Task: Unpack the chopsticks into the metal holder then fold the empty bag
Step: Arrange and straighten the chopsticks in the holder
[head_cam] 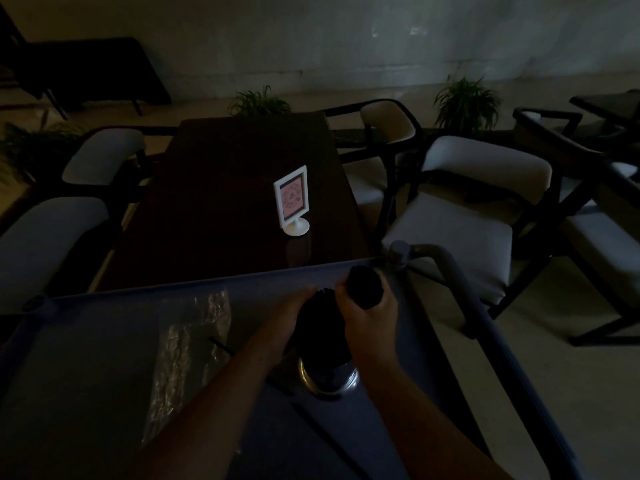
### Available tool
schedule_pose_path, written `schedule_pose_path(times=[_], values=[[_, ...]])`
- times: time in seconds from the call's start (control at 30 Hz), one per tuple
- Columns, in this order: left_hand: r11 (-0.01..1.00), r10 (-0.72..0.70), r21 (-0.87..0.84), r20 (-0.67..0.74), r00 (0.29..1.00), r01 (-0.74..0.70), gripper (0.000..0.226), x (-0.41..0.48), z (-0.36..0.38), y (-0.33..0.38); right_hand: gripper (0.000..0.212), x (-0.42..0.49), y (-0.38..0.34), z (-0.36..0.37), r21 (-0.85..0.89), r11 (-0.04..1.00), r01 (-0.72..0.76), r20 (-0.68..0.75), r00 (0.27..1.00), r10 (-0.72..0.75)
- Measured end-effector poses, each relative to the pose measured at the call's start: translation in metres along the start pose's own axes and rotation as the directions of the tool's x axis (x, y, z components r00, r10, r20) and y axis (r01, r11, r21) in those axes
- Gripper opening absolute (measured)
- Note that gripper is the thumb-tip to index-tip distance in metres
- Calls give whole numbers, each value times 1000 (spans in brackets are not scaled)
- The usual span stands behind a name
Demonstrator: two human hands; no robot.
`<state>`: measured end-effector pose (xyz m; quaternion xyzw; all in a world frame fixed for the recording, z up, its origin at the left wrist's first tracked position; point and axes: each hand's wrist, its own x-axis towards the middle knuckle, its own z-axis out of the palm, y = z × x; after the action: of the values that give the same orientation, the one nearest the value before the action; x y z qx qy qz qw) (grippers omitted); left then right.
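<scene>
The black chopsticks (323, 327) stand bundled, tilting away, lower ends inside the metal holder (327, 377) near the cart top's (104, 375) right edge. Right hand (369, 306) grips their upper ends; left hand (294, 308) cups the bundle's left side. The empty bag (187, 344) lies leftward.

I have only the one head-worn wide-angle view, looking forward and steeply down from close above a grey cart top (104, 341), past it over a dark table (225, 202) to chairs and a far wall, all dim.
</scene>
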<state>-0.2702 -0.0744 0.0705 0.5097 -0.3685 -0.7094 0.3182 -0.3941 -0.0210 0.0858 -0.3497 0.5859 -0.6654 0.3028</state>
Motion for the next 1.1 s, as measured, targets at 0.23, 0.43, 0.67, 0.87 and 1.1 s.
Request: schedule_pose_path(times=[0.23,0.43,0.67,0.87,1.1], values=[[996,21,87,-35,999,-18,30,-1,-1,0,19,-4,-1,1,-7,1000,26,110,994,-25],[976,92,206,-61,994,-78,28,0,-3,1,15,-8,-10,-2,53,996,76,-24,997,-75],[963,146,243,-107,983,-117,20,-8,-1,7,37,-14,-12,-2,-80,986,143,167,978,-129],[959,134,263,-102,986,-104,32,-11,3,9,54,-4,-13,-10,-168,979,113,294,954,-59],[920,229,349,-104,968,-180,30,-5,1,7,60,-9,4,-19,-178,983,52,369,929,18]])
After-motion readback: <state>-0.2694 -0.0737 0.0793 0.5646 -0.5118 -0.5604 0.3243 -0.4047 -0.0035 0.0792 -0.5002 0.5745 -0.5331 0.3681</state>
